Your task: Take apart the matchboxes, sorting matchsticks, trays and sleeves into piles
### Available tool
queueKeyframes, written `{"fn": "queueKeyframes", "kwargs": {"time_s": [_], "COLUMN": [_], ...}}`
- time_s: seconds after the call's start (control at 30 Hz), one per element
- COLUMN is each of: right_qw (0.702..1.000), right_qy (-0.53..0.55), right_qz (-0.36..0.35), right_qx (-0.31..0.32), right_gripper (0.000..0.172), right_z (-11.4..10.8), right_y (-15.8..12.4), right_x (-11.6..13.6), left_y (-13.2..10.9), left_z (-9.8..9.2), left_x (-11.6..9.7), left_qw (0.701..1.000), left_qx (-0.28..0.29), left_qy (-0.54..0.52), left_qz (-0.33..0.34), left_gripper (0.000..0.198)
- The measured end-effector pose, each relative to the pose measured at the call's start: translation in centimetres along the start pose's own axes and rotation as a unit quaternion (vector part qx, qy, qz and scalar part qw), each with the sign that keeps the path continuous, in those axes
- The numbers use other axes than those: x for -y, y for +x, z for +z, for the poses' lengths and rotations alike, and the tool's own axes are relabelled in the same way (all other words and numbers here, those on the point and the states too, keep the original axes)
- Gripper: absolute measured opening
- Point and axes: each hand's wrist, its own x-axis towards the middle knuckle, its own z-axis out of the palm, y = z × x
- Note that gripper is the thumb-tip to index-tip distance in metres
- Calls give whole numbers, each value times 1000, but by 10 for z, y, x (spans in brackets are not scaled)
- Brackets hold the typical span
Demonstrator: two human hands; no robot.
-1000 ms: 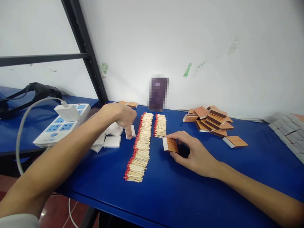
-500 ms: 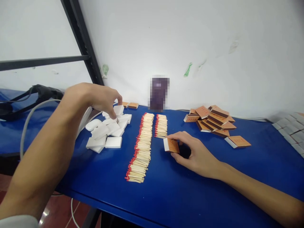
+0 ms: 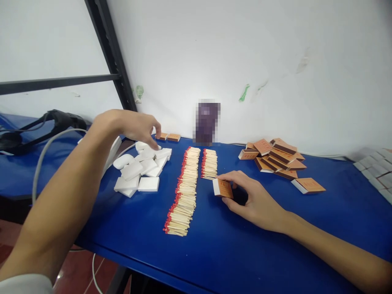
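Note:
My left hand point(image 3: 142, 130) hovers over a heap of small white boxes point(image 3: 148, 184), thumb and fingers apart with nothing between them. The thumb tip is right above the heap's far boxes; I cannot tell whether it touches them. Between the thumb and fingers of my right hand point(image 3: 249, 198) is an orange matchbox point(image 3: 225, 188), its white end facing left, low over the blue table. Two columns of red-headed matches lie between my hands: a long column point(image 3: 183, 192) and a short column point(image 3: 210, 163), whose near end almost meets the held matchbox.
Several matchboxes point(image 3: 280, 155) are piled at the right, with a single matchbox point(image 3: 308, 185) in front. Two more matchboxes point(image 3: 173, 137) lie by the wall near a blurred dark object point(image 3: 208, 122). A white mouse point(image 3: 123, 161) borders the white heap. Grey-white blocks point(image 3: 375, 169) sit far right.
My left hand has let go of a white box it was gripping, which now rests on the heap. My right hand keeps its matchbox in place. The whole view has shifted slightly.

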Motion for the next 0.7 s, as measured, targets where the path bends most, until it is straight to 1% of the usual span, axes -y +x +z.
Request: {"fn": "queueKeyframes", "kwargs": {"time_s": [0.03,0.07,0.1,0.17,0.2,0.23,0.3,0.33,0.37,0.4,0.47,0.57,0.63,0.7], "right_qw": [1000,1000,1000,999,999,999,998,998,997,997,997,999,998,997], "right_qy": [1,1,2,0,-4,-9,-24,-31,-37,-41,-35,12,49,64], "right_qz": [1,2,3,5,7,9,11,11,11,11,13,29,42,41], "right_qx": [-5,-11,-18,-33,-41,-47,-57,-61,-63,-64,-60,-37,-22,-11], "right_gripper": [38,38,38,39,40,40,42,42,43,43,44,42,35,23], "right_z": [0,0,0,1,2,3,4,5,5,6,5,2,-1,-4], "right_y": [0,1,1,2,2,2,2,2,2,2,2,2,1,2], "right_x": [0,-1,-2,-4,-6,-8,-12,-13,-15,-15,-14,-8,-3,1], "left_y": [-3,-5,-6,-2,2,6,15,18,21,22,22,18,15,13], "left_z": [-3,-4,-3,5,11,19,35,42,49,54,59,58,54,50], "left_x": [-10,-20,-31,-55,-67,-79,-98,-106,-111,-115,-118,-114,-112,-110], "left_qw": [999,995,985,943,921,901,848,830,818,813,824,858,873,869], "left_qx": [-30,-83,-150,-278,-309,-326,-366,-368,-362,-347,-294,-228,-201,-174], "left_qy": [-13,-34,-65,-151,-201,-237,-309,-334,-353,-365,-360,-282,-211,-165], "left_qz": [14,33,55,98,127,162,225,252,273,292,326,363,392,432], "left_gripper": [55,49,42,30,27,26,33,36,38,37,30,14,17,25]}}
